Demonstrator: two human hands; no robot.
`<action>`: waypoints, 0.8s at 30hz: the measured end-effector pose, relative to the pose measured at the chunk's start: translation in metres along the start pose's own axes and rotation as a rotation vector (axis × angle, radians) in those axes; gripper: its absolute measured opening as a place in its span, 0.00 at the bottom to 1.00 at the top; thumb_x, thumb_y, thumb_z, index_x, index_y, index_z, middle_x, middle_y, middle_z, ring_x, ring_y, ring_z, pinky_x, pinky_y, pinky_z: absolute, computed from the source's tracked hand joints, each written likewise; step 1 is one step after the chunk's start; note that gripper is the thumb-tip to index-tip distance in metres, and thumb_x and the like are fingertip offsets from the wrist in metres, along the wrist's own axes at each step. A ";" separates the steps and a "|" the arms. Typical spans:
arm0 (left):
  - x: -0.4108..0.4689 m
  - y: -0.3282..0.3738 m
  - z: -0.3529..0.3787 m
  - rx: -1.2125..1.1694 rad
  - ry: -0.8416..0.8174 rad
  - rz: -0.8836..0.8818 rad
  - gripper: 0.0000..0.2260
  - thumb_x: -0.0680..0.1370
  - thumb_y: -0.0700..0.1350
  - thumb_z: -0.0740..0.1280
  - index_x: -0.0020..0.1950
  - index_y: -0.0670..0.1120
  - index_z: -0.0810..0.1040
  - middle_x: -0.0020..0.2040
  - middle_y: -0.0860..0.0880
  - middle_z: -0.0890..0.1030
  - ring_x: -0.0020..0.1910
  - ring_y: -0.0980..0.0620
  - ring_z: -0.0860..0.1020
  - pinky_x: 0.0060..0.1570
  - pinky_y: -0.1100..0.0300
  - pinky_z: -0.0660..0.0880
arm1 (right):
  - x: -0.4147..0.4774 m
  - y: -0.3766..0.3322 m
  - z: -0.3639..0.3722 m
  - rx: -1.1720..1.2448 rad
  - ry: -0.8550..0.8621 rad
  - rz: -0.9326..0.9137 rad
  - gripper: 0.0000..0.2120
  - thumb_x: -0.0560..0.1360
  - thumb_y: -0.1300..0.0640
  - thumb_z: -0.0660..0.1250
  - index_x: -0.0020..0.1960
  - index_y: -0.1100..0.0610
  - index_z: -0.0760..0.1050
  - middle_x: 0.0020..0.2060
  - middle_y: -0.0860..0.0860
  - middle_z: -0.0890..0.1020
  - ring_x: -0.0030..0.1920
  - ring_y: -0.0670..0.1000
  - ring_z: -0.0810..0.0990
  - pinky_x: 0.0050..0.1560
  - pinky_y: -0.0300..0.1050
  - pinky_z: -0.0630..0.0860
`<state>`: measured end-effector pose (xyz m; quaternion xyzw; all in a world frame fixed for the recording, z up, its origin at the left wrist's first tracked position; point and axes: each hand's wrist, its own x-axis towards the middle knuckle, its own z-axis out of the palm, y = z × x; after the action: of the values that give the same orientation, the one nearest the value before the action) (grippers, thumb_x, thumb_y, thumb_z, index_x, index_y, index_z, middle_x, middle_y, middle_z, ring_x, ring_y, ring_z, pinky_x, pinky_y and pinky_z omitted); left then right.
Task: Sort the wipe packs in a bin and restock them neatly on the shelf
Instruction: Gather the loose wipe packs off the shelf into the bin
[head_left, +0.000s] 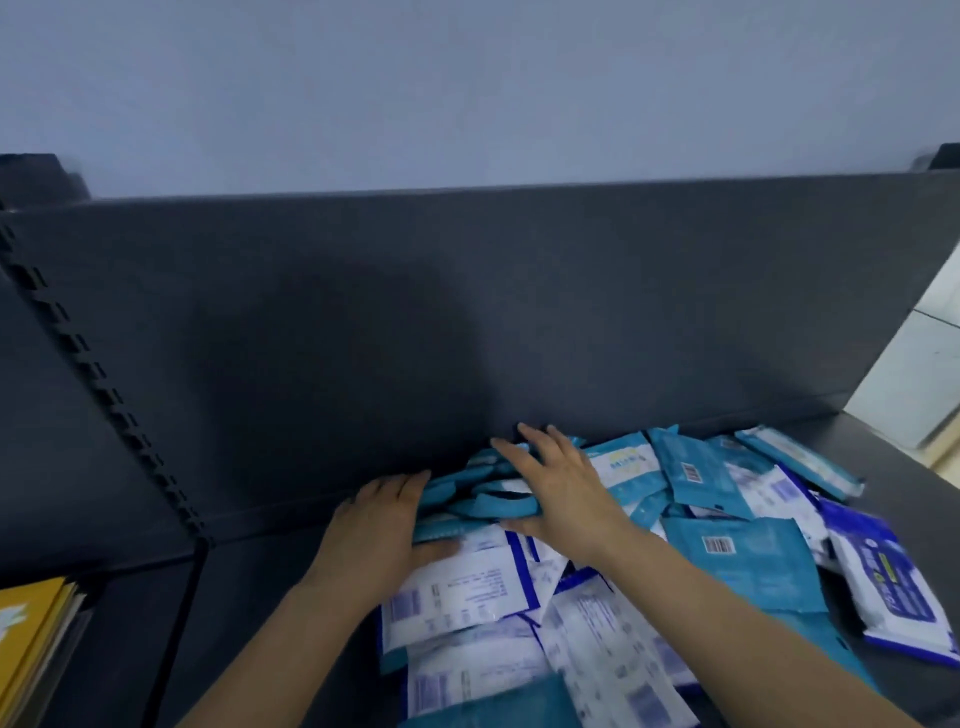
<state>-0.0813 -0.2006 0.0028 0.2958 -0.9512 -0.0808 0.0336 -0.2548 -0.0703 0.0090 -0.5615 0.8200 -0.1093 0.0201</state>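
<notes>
A bunch of teal wipe packs at the shelf's back panel is pressed between the left hand and right hand, fingers straight.

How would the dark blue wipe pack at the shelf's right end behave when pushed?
The dark blue wipe pack looks plump and soft, so it would probably flex, not tip. Its glossy film likely slides easily on the smooth shelf. Lying flat, it should not roll.

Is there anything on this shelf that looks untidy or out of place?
Yes. The wipe packs lie in a loose heap on the shelf, overlapping at all angles, teal and white mixed. Only those between the left hand and right hand stand on edge.
</notes>
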 end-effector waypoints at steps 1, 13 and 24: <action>0.003 -0.002 0.003 -0.056 -0.009 0.002 0.38 0.74 0.67 0.60 0.78 0.53 0.51 0.75 0.53 0.60 0.71 0.51 0.61 0.67 0.57 0.63 | 0.003 0.002 0.005 0.006 0.026 -0.019 0.37 0.72 0.43 0.68 0.75 0.45 0.54 0.73 0.53 0.59 0.74 0.58 0.54 0.73 0.57 0.56; -0.016 0.003 -0.005 -0.241 0.275 0.003 0.19 0.79 0.53 0.63 0.69 0.52 0.71 0.60 0.50 0.78 0.57 0.54 0.73 0.52 0.59 0.73 | -0.008 0.015 0.010 0.196 0.246 -0.063 0.23 0.73 0.53 0.71 0.66 0.51 0.73 0.61 0.48 0.75 0.61 0.52 0.72 0.56 0.48 0.75; -0.110 0.043 -0.056 -0.161 0.665 -0.274 0.15 0.76 0.50 0.68 0.61 0.50 0.78 0.51 0.50 0.83 0.49 0.49 0.79 0.41 0.58 0.72 | -0.063 0.007 -0.053 0.749 0.482 -0.207 0.14 0.71 0.58 0.72 0.54 0.46 0.74 0.48 0.41 0.78 0.49 0.44 0.77 0.54 0.36 0.73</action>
<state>-0.0084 -0.1107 0.0634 0.4269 -0.8304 -0.0586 0.3532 -0.2459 -0.0011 0.0532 -0.5531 0.6448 -0.5272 0.0196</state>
